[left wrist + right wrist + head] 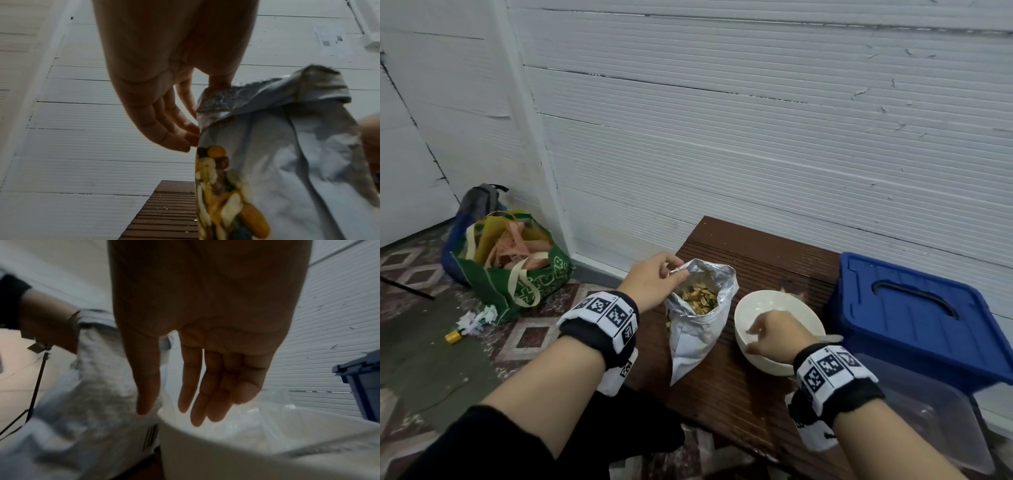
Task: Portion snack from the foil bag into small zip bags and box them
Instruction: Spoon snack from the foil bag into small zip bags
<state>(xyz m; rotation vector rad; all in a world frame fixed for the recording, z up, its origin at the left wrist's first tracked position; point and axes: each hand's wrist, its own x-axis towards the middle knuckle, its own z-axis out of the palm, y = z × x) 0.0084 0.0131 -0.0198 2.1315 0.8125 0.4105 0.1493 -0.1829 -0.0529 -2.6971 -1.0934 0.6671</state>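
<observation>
The table (pixel 739 411) was the landmark. At its right end sat a blue box (pixel 914 318), with a clear tub (pixel 928 421) in front of it. The foil bag (pixel 700 318) stood open near the table's left edge, snack (pixel 697 298) visible inside. Just right of it was a white bowl (pixel 753 308) lined with clear plastic. The left hand (pixel 650 284) pinched the bag's rim; the right hand (pixel 770 337) hung released over the bowl, holding nothing. The foil looked thin, crinkly and soft, so the bag probably needs holding at the rim.
</observation>
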